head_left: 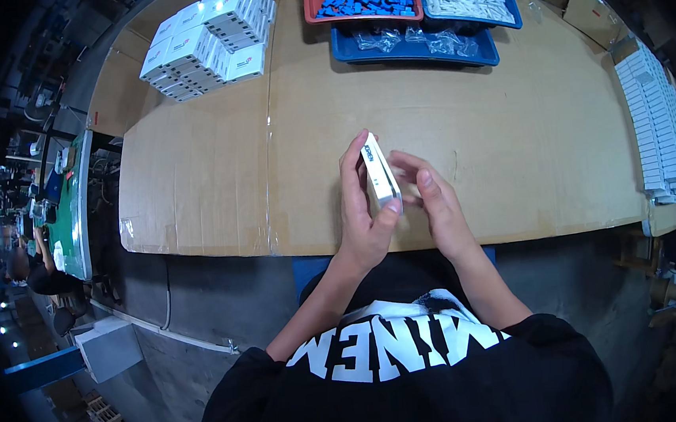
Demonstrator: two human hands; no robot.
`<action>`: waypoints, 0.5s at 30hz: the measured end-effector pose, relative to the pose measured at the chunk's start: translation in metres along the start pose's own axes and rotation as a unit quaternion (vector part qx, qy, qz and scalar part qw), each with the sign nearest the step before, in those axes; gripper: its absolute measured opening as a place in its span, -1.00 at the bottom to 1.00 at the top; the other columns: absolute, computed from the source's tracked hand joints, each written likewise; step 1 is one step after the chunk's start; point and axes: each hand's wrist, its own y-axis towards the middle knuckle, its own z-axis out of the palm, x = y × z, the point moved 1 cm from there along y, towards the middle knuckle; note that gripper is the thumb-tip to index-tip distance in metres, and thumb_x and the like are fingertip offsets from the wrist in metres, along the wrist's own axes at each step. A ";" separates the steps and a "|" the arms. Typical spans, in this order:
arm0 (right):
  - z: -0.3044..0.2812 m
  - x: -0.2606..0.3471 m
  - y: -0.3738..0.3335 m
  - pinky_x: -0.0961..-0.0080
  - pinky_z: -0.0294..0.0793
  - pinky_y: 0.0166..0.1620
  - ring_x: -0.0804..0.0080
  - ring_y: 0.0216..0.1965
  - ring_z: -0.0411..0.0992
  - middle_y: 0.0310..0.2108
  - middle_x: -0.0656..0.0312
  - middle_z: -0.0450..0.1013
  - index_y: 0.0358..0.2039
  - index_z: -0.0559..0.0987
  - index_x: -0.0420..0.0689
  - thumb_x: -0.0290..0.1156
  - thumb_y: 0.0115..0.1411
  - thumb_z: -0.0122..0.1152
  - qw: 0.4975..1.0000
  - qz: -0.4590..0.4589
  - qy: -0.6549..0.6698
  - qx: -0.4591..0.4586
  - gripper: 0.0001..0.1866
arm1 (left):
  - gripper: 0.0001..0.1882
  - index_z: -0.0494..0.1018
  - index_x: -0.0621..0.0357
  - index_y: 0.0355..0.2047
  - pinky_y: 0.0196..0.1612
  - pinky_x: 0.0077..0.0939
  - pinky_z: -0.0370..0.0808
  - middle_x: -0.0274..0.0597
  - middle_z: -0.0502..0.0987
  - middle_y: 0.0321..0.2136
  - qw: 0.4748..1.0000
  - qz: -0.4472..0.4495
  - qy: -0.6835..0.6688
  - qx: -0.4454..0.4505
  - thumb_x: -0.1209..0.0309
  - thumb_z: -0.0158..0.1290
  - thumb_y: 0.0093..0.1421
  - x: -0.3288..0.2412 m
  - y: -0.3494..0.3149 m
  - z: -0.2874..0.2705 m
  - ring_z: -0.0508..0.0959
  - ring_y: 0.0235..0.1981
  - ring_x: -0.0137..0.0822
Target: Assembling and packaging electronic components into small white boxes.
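Note:
A small, slim white box [378, 170] with dark print is gripped in my left hand [359, 209], fingers along its left side and thumb at its lower end. A dark line runs down the box's right side; whether that is a gap or an edge I cannot tell. Just to the right, my right hand [439, 203] has its fingers apart and curved toward the box. Its fingertips come close to the box's right side, and contact is hard to make out. Both hands are above the near part of the cardboard-covered table [192, 175].
White boxes [206, 43] are stacked at the far left. At the back stand a red tray [420, 16] of blue pieces, a blue tray [515, 22] of white pieces and a lower blue tray [421, 61] with clear bags. More boxes [653, 123] line the right edge. Another person [45, 274] sits far left.

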 end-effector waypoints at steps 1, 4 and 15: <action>0.001 0.001 -0.001 0.33 0.41 0.26 0.28 0.25 0.39 0.22 -0.01 0.39 0.39 0.31 -0.24 -0.06 0.52 0.02 1.000 0.000 0.001 0.000 -0.38 | 0.10 -0.12 0.25 0.51 0.42 -0.15 0.10 0.16 0.17 0.36 1.000 0.000 0.001 0.000 -0.15 0.11 0.21 0.008 -0.002 -0.001 0.23 0.37 -0.06; 0.007 -0.003 -0.003 0.43 0.38 0.27 0.36 0.24 0.39 0.24 0.01 0.39 0.44 0.21 -0.20 -0.18 0.48 0.11 0.989 0.119 0.076 0.047 -0.35 | 0.09 -0.13 0.35 0.49 0.39 -0.13 0.21 0.19 0.18 0.33 0.998 0.062 0.002 0.006 -0.23 0.04 0.31 0.014 -0.004 0.007 0.27 0.35 0.01; 0.029 -0.010 -0.006 0.46 0.37 0.26 0.44 0.20 0.41 0.23 0.04 0.41 0.48 0.16 -0.24 -0.45 0.47 0.08 0.999 -0.003 0.033 0.040 -0.37 | -0.09 0.21 0.46 0.31 0.22 -0.15 0.38 0.22 0.34 0.16 0.983 0.111 0.130 -0.071 -0.22 -0.10 0.36 0.017 -0.001 -0.002 0.45 0.14 0.01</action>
